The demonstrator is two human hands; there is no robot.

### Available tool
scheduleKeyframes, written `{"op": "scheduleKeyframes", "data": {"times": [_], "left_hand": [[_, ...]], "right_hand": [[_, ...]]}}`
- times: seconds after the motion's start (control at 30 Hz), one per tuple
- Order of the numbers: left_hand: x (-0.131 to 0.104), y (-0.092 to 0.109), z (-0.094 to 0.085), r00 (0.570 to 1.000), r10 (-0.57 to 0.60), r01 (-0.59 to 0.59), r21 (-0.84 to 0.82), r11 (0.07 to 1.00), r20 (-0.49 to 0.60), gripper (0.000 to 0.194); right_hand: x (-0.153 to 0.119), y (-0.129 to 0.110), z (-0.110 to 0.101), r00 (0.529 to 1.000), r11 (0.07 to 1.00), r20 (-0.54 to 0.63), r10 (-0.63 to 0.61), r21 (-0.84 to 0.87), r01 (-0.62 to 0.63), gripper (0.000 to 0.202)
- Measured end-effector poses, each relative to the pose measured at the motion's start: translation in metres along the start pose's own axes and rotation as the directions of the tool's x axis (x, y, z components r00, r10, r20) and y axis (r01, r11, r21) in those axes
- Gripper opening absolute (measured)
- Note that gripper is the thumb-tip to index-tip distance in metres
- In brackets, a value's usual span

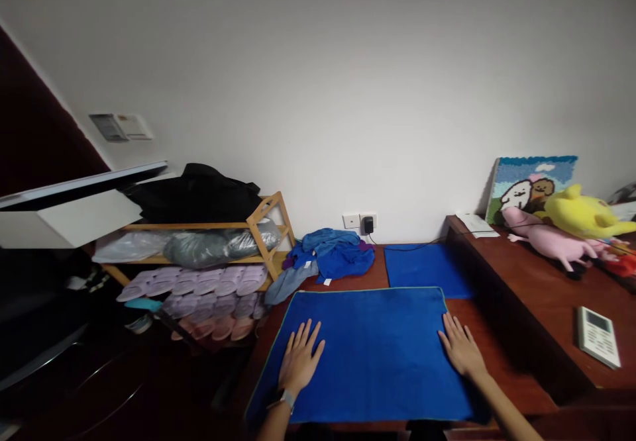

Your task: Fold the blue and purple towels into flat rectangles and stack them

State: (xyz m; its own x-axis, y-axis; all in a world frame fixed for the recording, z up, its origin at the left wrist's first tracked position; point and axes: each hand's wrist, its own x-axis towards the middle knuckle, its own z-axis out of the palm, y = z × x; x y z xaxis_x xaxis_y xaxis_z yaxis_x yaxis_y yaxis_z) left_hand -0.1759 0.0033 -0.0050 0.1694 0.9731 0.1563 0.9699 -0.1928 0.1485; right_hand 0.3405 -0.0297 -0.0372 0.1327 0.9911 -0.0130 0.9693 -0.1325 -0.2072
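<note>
A blue cloth (pixel 377 355) with a light green edge lies spread out on the reddish-brown table (pixel 517 378) in front of me. My left hand (pixel 301 358) rests palm down on its left part, fingers spread, with a watch on the wrist. Over at the cloth's right edge, my right hand (pixel 463 347) lies flat with its fingers a little apart. Neither hand grips anything. Behind the spread cloth is a crumpled pile of blue cloths (pixel 338 252), and to the right of that pile another flat blue cloth (pixel 427 269).
A wooden rack (pixel 271 222) with slippers (pixel 199 282) and a black bag (pixel 199 193) stands at the left. On the raised right surface are plush toys (pixel 556 242), a picture (pixel 534 183) and a remote (pixel 597 336). A plug (pixel 368 225) with a cable sits in the wall.
</note>
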Motion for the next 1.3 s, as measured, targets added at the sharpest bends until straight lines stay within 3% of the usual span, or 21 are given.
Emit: {"op": "scheduleKeyframes", "data": {"times": [0.07, 0.13, 0.23, 0.33, 0.43, 0.47, 0.53, 0.6, 0.67, 0.77, 0.83, 0.87, 0.93, 1.03, 1.13, 1.17, 1.23, 1.3], "left_hand": [[0.0, 0.0, 0.001, 1.0, 0.0, 0.0, -0.002, 1.0, 0.0, 0.059], [0.001, 0.0, 0.002, 1.0, -0.006, 0.006, -0.003, 1.0, 0.006, 0.059], [0.002, -0.001, 0.004, 1.0, -0.01, 0.01, -0.003, 1.0, -0.003, 0.059], [0.003, -0.001, 0.005, 1.0, -0.008, 0.008, 0.009, 1.0, -0.015, 0.059], [0.002, -0.001, 0.006, 1.0, -0.012, 0.013, 0.023, 1.0, -0.01, 0.06], [0.002, -0.001, 0.005, 1.0, -0.014, 0.014, 0.026, 1.0, -0.004, 0.06], [0.001, 0.0, 0.005, 1.0, -0.011, 0.011, 0.027, 1.0, 0.006, 0.061], [0.001, 0.0, 0.004, 1.0, -0.008, 0.008, 0.023, 1.0, 0.006, 0.061], [0.003, 0.001, 0.001, 1.0, -0.009, 0.009, 0.014, 1.0, 0.011, 0.061], [0.006, 0.003, -0.01, 0.997, -0.004, 0.006, -0.019, 1.0, 0.076, 0.063], [0.004, 0.003, -0.02, 0.993, 0.011, -0.006, -0.043, 0.999, 0.115, 0.062], [0.001, 0.002, -0.025, 0.993, 0.025, -0.019, -0.053, 0.998, 0.114, 0.06], [-0.013, 0.002, -0.034, 0.993, 0.098, -0.093, -0.079, 0.993, 0.063, 0.056], [-0.046, 0.001, -0.042, 0.95, 0.312, -0.305, -0.142, 0.942, 0.026, 0.064], [-0.077, -0.003, -0.044, 0.89, 0.439, -0.414, -0.183, 0.892, 0.124, 0.093], [-0.083, -0.005, -0.044, 0.881, 0.449, -0.422, -0.179, 0.889, 0.152, 0.099], [-0.091, -0.01, -0.044, 0.874, 0.452, -0.429, -0.154, 0.89, 0.176, 0.099], [-0.092, -0.013, -0.044, 0.876, 0.449, -0.434, -0.121, 0.893, 0.177, 0.094]], "right_hand": [[0.001, 0.012, -0.005, 0.999, 1.0, -0.051, 0.009, -0.009, -0.01, 0.074], [-0.003, -0.008, -0.008, 0.991, 1.0, -0.132, -0.02, 0.009, 0.022, 0.074], [-0.019, -0.086, -0.004, 0.962, 0.979, -0.226, -0.152, 0.096, 0.178, 0.068], [-0.047, -0.175, 0.012, 0.929, 0.917, -0.2, -0.313, 0.192, 0.35, 0.065], [-0.069, -0.223, 0.027, 0.914, 0.882, -0.111, -0.391, 0.24, 0.406, 0.066], [-0.073, -0.225, 0.029, 0.916, 0.883, -0.087, -0.391, 0.245, 0.401, 0.066], [-0.075, -0.208, 0.031, 0.935, 0.904, -0.066, -0.349, 0.24, 0.355, 0.066], [-0.074, -0.165, 0.03, 0.964, 0.94, -0.086, -0.253, 0.216, 0.266, 0.067], [-0.074, -0.106, 0.028, 0.982, 0.972, -0.135, -0.129, 0.179, 0.152, 0.07], [-0.08, -0.019, 0.025, 0.974, 0.991, -0.225, 0.036, 0.136, -0.005, 0.08], [-0.088, 0.013, 0.021, 0.947, 0.984, -0.29, 0.141, 0.147, -0.101, 0.086], [-0.093, 0.016, 0.017, 0.935, 0.982, -0.318, 0.155, 0.154, -0.11, 0.087], [-0.104, -0.002, 0.009, 0.934, 0.987, -0.348, 0.08, 0.155, -0.027, 0.083], [-0.119, -0.074, -0.003, 0.924, 0.939, -0.271, -0.268, 0.142, 0.314, 0.07], [-0.126, -0.147, -0.008, 0.783, 0.766, -0.13, -0.609, 0.161, 0.622, 0.08], [-0.125, -0.164, -0.008, 0.747, 0.728, -0.094, -0.659, 0.172, 0.664, 0.085], [-0.121, -0.182, -0.008, 0.719, 0.702, -0.035, -0.694, 0.188, 0.686, 0.091], [-0.116, -0.178, -0.009, 0.716, 0.703, 0.004, -0.698, 0.198, 0.684, 0.09]]}}
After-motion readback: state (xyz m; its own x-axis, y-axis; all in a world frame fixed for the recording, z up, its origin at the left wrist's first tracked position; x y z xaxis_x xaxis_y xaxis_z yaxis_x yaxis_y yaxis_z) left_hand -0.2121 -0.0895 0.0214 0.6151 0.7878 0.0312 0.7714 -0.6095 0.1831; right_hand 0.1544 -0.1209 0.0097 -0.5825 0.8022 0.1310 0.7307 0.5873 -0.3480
